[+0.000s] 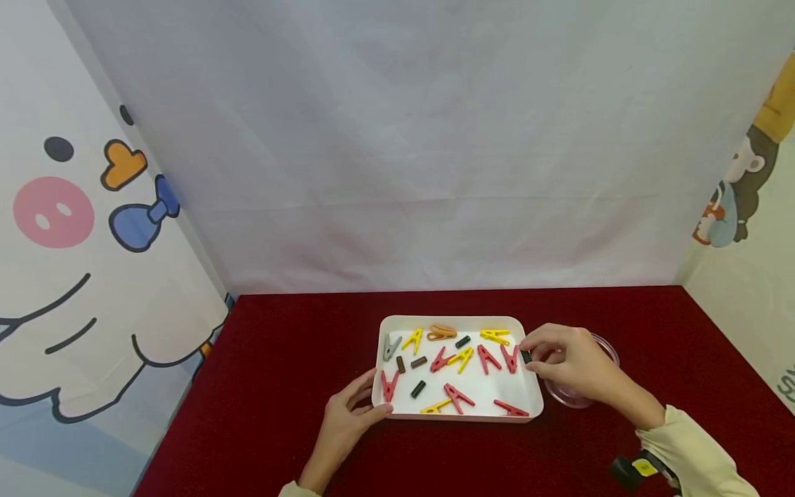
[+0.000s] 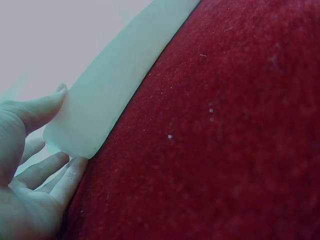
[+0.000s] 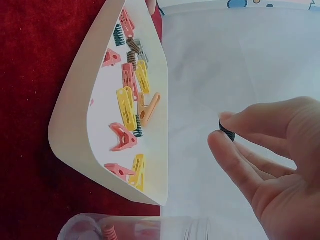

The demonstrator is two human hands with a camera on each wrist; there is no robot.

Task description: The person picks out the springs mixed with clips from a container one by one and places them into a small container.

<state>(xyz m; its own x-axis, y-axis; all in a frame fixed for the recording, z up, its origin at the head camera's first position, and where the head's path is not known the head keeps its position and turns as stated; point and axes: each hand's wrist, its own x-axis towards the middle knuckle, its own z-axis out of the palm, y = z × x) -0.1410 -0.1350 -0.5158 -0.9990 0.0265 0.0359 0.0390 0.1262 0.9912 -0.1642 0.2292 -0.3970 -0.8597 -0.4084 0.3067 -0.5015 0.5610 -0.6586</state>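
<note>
My right hand point(image 1: 571, 359) pinches a small dark coil spring point(image 3: 227, 131) between thumb and fingertips, raised over the right edge of a white tray point(image 1: 466, 417). The left hand point(image 1: 349, 407) holds the tray at its front left corner, thumb on the rim and fingers against the outer side. Inside lie red clothespins point(image 1: 458, 396), yellow clothespins point(image 1: 413, 339), an orange clothespin point(image 1: 442, 333) and a grey clothespin point(image 1: 391, 346). Among them are dark green springs point(image 1: 418, 389) and brown springs point(image 1: 419, 362).
Just right of the tray stands a clear plastic jar point(image 3: 82, 227), partly behind the right hand in the head view; a reddish spring point(image 3: 109, 232) shows inside it. Dark red cloth point(image 1: 298, 359) covers the table. A white curtain point(image 1: 422, 152) hangs behind.
</note>
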